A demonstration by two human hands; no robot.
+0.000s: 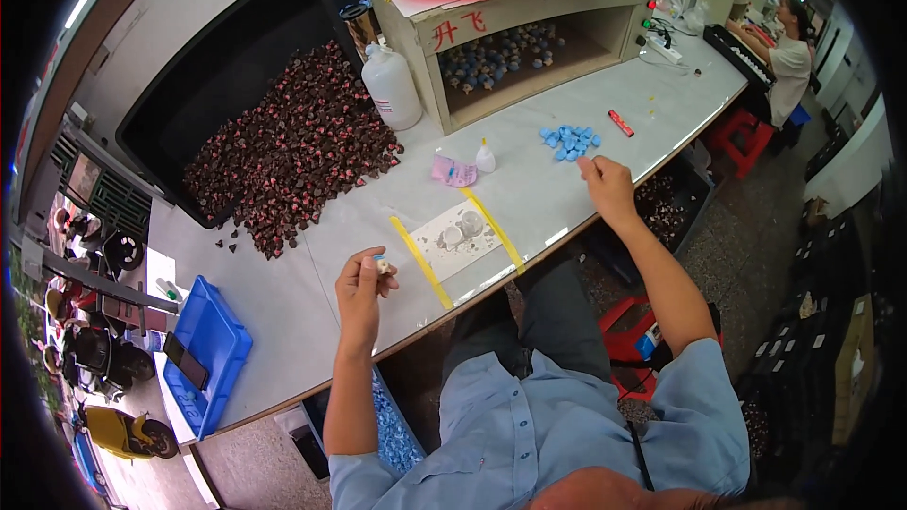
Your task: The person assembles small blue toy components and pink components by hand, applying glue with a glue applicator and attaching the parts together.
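Between the thumb and fingers of my left hand [362, 285] is a small blue-and-cream figure part [382, 264], held just above the table left of a taped white card [444, 260]. My right hand [609, 187] is closed, its fingertips at the near edge of a small pile of light-blue plastic pieces [569, 142]. Whatever those fingers pinch, if anything, is hidden. On the card, between two yellow tape strips, stand two small round clear dishes [471, 221]. Behind it are a small white dropper bottle [486, 157] and a pink packet [453, 171].
A tipped black bin [227, 66] spills dark-and-pink pieces [302, 151] across the left rear. Nearby stand a white jug [390, 87] and a wooden box [529, 99] holding blue figure parts. A blue tray [213, 349] sits far left; a red marker-like object [621, 123] lies right.
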